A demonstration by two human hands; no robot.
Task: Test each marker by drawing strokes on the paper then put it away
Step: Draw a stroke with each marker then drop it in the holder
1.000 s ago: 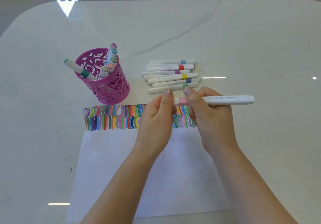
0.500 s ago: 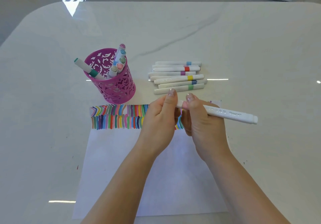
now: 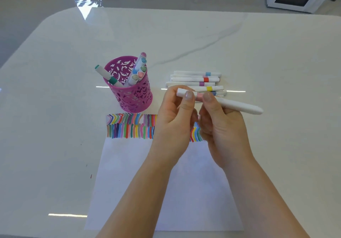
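One marker (image 3: 239, 106), by its look light, stiff and smooth, is held in the air over the near edge of the pile (image 3: 193, 80), beyond the paper (image 3: 147, 182). The left hand (image 3: 173, 125) pinches the cap (image 3: 181, 92) between thumb and forefinger, and the right hand (image 3: 223, 127) pinches the barrel at the pink band (image 3: 199, 95) with its other fingers curled loosely, which looks a sound hold for working a tight cap without the barrel slipping. Six more stand in the cup (image 3: 132, 97), a teal one leaning out left, at least six lie side by side in the pile with perhaps more hidden behind the hands, and the single sheet carries two rows of strokes (image 3: 129, 127).
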